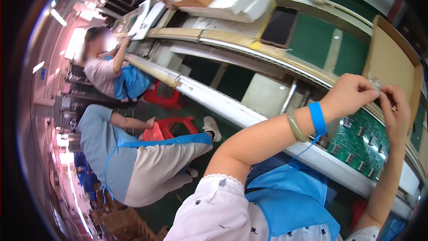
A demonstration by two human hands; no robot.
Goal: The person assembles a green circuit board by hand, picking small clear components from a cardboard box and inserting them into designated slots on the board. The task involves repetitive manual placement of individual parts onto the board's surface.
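My left hand [350,93] wears a blue wrist strap [317,118] and a pale bangle [295,126]. Its fingers are pinched on a small clear, crinkled plastic piece [373,80], perhaps a small bag. Right beside it, my right hand [396,111] has its thumb and fingertips closed at the lower end of the same piece. Small pale bits show by the right fingers, too small to name. Below both hands lies a green circuit board panel [360,145] with several black-and-white components on it. An open cardboard box [394,58] stands just behind the hands.
A long conveyor line with a white rail [232,105] runs from far left to near right. A dark-screened tablet or phone [280,26] lies on its ledge. White foam [249,0] sits behind. To the left, one person bends over a red stool [171,127]; another sits farther off holding papers.
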